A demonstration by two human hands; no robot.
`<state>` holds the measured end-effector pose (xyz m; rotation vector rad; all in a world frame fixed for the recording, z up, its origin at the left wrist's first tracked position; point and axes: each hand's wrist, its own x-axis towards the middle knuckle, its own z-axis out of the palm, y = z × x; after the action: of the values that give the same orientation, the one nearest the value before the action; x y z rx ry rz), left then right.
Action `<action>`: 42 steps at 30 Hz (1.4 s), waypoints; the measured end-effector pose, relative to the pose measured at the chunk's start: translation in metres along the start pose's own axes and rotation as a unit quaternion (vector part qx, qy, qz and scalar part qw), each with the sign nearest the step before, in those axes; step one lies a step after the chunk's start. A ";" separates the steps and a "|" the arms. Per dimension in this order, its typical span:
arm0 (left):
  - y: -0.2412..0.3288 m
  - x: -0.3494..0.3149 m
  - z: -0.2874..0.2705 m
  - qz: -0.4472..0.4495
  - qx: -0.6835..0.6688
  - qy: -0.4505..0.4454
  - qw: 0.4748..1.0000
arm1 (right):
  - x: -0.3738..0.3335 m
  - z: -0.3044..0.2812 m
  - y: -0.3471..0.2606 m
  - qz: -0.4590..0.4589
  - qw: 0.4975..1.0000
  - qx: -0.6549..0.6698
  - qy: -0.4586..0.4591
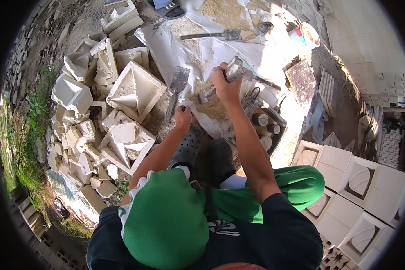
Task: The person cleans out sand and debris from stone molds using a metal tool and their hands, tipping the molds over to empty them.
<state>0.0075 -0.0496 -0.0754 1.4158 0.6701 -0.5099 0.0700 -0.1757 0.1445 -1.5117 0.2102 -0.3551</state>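
My right hand (227,87) is closed round a grey, blocky metal tool (234,69), which looks like a hammer head; a dark bar extends to its right, and I cannot tell whether it belongs to it. My left hand (183,117) is lower and to the left, its fingers pressed together at the edge of a white sheet (159,47). Whatever those fingers hold is too small to make out. Just left of that hand lies a flat-bladed grey tool (179,81) with its handle toward me. Sandy powder (216,108) covers the sheet between my hands.
Broken pale plaster-like blocks (137,92) pile up on the left. A long-handled tool (231,34) lies across the far sheet. Cylindrical pieces (260,119) crowd a container right of my feet. A bucket (308,36) stands far right, molded blocks (333,166) near right. Another person's shoe (170,11) shows at the top.
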 end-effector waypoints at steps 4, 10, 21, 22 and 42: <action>-0.007 0.006 -0.001 0.003 -0.025 0.001 1.000 | -0.010 0.000 -0.097 -0.071 0.996 0.044 0.022; 0.013 0.000 0.014 -0.017 0.000 -0.031 0.999 | -0.004 -0.027 0.047 -0.132 0.986 -0.028 0.096; 0.010 0.010 -0.002 -0.014 -0.011 -0.009 1.000 | -0.010 -0.026 -0.086 -0.094 0.979 0.143 0.111; 0.014 0.008 0.004 -0.023 0.000 -0.013 1.000 | -0.008 -0.026 -0.046 -0.107 0.978 0.111 0.138; 0.027 0.004 -0.011 -0.091 0.056 -0.089 0.990 | 0.022 -0.016 0.036 -0.044 0.998 0.000 0.042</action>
<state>0.0277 -0.0353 -0.0587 1.4013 0.6364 -0.8185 0.0889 -0.1974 0.1099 -1.5110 0.2106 -0.4880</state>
